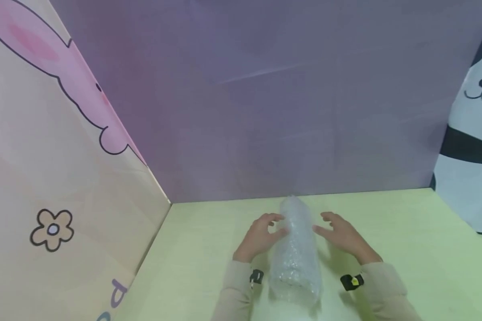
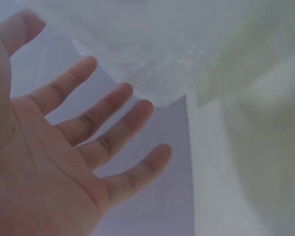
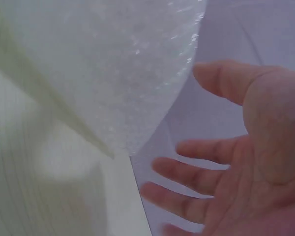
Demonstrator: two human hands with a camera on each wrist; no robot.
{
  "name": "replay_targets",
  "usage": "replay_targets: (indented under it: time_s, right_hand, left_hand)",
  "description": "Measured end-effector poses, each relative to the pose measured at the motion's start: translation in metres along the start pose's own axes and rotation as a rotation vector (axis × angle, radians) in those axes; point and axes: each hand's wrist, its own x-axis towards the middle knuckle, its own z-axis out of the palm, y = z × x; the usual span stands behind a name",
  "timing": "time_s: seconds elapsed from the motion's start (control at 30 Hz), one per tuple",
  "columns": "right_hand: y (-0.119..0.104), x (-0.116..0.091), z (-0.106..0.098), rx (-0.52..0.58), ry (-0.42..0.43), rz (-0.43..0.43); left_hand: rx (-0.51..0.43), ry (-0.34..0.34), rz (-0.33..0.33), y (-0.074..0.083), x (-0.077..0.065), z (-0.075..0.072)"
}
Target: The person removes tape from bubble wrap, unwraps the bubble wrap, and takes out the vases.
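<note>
A roll of clear bubble wrap lies lengthwise on the pale table, one end near the back wall and the other toward the person. My left hand is at its left side, fingers spread and thumb right at the plastic. On the other side my right hand hovers with fingers relaxed and a small gap to the roll. In the left wrist view the left fingers extend beside the bubble wrap. The right wrist view has the right thumb close to the bubble wrap's edge.
The light yellow-green table meets a purple-grey back wall. A cartoon-printed panel stands at the left, and a panda-printed one at the right. Each wrist wears a small black device, such as the right one.
</note>
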Motion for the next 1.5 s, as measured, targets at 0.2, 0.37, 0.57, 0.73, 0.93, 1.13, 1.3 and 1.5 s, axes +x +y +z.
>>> replay_targets:
  time_s: [0.2,0.37,0.57,0.73,0.93,1.13,1.3,1.5]
  right_hand:
    - [-0.003,-0.009,-0.006,0.171,-0.181,0.020]
    - [-0.009,-0.012,-0.006,0.289,-0.317,0.040]
    - [-0.010,-0.014,-0.005,0.302,-0.380,0.051]
    - [-0.011,-0.013,-0.006,0.311,-0.418,0.049]
    - [-0.010,-0.015,-0.005,0.323,-0.439,0.018]
    - [-0.009,-0.016,-0.003,0.328,-0.431,-0.004]
    - [-0.008,-0.016,-0.002,0.326,-0.428,0.008]
    - [-0.008,-0.015,-0.001,0.318,-0.421,0.016]
  left_hand:
    - [0.006,-0.034,0.003,0.008,-0.001,0.000]
    - [0.037,-0.045,0.009,0.013,-0.001,0.002]
    - [0.043,-0.068,0.010,0.015,-0.003,0.002]
    - [0.035,-0.075,0.021,0.017,-0.003,0.000]
    - [0.016,-0.082,0.041,0.017,-0.004,0.001]
    - [0.027,-0.083,0.066,0.016,-0.004,0.001]
    - [0.022,-0.095,0.059,0.017,-0.004,0.001]
    - [0.007,-0.093,0.059,0.018,-0.006,0.002]
